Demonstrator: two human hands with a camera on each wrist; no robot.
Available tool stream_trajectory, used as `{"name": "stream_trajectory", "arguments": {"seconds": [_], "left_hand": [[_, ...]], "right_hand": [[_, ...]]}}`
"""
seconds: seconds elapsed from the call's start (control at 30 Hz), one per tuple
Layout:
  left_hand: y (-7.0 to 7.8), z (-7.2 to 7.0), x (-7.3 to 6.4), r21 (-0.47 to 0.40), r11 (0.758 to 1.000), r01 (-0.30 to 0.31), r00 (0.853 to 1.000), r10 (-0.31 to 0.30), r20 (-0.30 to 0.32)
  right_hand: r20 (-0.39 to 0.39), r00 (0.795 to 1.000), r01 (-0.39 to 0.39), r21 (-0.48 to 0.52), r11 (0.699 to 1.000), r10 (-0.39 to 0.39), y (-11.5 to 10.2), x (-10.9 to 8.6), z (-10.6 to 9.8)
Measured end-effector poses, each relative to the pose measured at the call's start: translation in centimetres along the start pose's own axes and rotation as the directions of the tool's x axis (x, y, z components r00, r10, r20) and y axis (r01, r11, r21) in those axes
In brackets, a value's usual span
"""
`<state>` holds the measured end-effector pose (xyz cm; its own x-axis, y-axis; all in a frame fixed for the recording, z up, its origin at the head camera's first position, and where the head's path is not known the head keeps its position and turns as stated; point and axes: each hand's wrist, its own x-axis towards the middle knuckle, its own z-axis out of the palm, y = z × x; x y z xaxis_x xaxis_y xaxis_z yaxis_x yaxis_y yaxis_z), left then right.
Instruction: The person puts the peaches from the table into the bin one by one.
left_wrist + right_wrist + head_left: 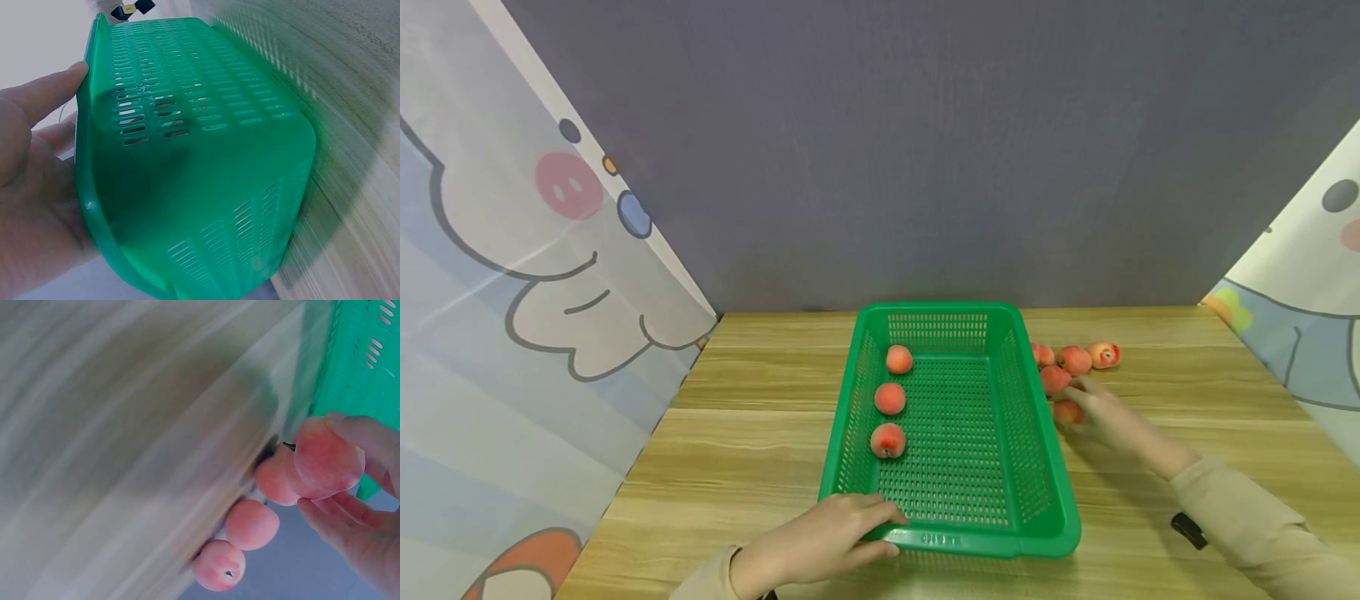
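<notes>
A green plastic basket with slotted walls stands on the table. Three reddish-orange peaches, such as the middle peach, lie in a row along its left side. My left hand grips the near rim at the left corner, with the thumb outside the basket in the left wrist view. Beside the basket's right wall, my right hand holds a peach between thumb and fingers. Several more peaches, among them a peach, lie close by on the table.
The wooden table runs back to a dark grey panel. Cartoon-printed sheets, the left sheet and the right sheet, flank it. The loose peaches, including the rightmost peach, cluster by the basket's right wall.
</notes>
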<state>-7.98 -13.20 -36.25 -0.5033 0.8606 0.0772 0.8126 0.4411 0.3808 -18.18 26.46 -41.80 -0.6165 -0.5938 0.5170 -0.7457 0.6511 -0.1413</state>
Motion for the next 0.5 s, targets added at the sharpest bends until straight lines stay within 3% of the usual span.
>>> {"name": "stream_trajectory", "arguments": {"seconds": [0.5], "left_hand": [[0.0, -0.1, 0.0, -0.006, 1.000, -0.006, 1.000, 0.006, -0.001]], "right_hand": [[-0.076, 0.997, 0.013, -0.077, 0.997, -0.018, -0.3, 1.5, -2.2]]}}
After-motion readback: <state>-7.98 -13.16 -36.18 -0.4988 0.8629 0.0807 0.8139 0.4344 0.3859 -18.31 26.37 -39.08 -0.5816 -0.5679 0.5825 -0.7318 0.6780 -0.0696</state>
